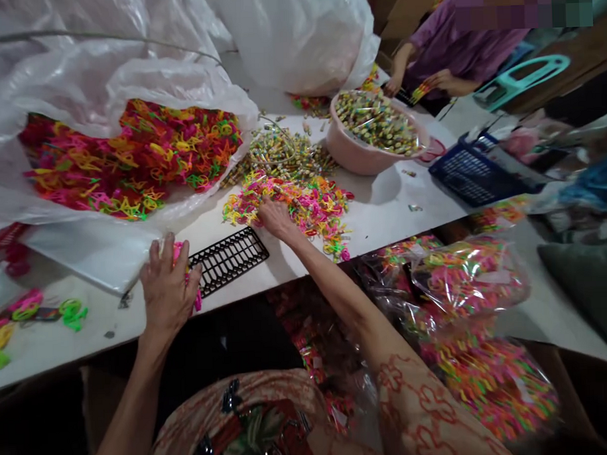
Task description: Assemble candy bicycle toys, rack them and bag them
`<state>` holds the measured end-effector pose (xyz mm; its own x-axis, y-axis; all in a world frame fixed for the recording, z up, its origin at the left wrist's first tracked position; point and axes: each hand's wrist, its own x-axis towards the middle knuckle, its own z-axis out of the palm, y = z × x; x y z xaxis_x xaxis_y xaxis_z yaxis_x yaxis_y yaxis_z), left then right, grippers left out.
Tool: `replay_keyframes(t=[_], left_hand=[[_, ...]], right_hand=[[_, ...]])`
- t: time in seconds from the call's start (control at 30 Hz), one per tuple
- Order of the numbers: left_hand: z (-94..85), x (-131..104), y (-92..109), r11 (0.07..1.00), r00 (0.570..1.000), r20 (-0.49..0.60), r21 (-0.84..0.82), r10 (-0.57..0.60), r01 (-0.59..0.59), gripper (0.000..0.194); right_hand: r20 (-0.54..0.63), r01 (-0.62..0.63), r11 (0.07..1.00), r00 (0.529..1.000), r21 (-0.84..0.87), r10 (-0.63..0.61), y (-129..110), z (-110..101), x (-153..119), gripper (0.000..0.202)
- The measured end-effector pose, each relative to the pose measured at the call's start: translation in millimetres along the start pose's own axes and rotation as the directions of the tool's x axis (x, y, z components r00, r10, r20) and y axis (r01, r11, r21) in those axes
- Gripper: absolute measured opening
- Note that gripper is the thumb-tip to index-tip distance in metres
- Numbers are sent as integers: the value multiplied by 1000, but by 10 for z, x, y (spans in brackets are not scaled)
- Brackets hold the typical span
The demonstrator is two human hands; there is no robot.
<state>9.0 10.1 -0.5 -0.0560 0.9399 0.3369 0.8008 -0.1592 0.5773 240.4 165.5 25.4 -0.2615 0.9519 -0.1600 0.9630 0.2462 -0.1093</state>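
A black slotted rack (229, 260) lies at the front edge of the white table. My left hand (169, 285) rests over its left end, fingers spread, with pink pieces showing beside and beneath the fingers. Beyond the rack, my right hand (276, 218) reaches into a loose pile of small pink, yellow and green plastic pieces (315, 204); its fingertips are partly hidden among them. Behind that pile lies a heap of small beige and dark capsule-like pieces (281, 152).
An open plastic bag (89, 76) of colourful pieces lies at the left. A pink basin (361, 160) holds more capsule-like pieces, near a blue basket (473, 172). Across the table, a person's hands (442, 82) hold colourful pieces. Filled clear bags (474, 281) sit below the edge.
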Motion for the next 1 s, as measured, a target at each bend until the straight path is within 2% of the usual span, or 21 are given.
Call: replay_keyframes(t=[0.07,0.13,0.23,0.3,0.4,0.5,0.57,0.6,0.7,0.87,1.0], left_hand=[[21,22,-11,1000,1000,27,20,15,-16,48],[34,30,-27,999,998,54,22,32,-34,48],[27,26,-31,998,997,74,53,22,-26,51],[14,26,-20,997,996,86,78,5,-12,52],[0,34,-5,995,995,99,101,0,-10,52],[0,43,-3,993,996,88,112,13,-23,52],[4,45,-5,993,996,86,116,23,-33,51],[6,44,-5,992,996,85,117,29,-38,51],[10,39,-5,992,996,78,116,40,-49,51],[25,35,-7,991,997,74,122,38,-46,52],[18,50,-10,992,995,82,107,58,-66,54]], right_hand=[[-18,40,999,999,10,-40,17,47,-7,34],[-97,62,995,994,82,-54,-29,133,-97,34],[-183,130,936,981,327,-72,-176,309,-277,21],[-169,151,812,983,565,-65,-338,445,-364,6],[-68,73,513,997,855,-30,-664,641,-390,11],[29,-25,221,999,975,-16,-973,781,-315,12],[65,-59,103,997,993,-52,-1098,832,-251,9],[66,-60,82,995,995,-75,-1130,847,-224,8],[20,-3,138,993,990,-120,-1146,861,-175,7],[-7,58,318,987,946,-161,-1155,866,-183,6],[-86,201,497,966,844,-245,-1208,833,-211,4]])
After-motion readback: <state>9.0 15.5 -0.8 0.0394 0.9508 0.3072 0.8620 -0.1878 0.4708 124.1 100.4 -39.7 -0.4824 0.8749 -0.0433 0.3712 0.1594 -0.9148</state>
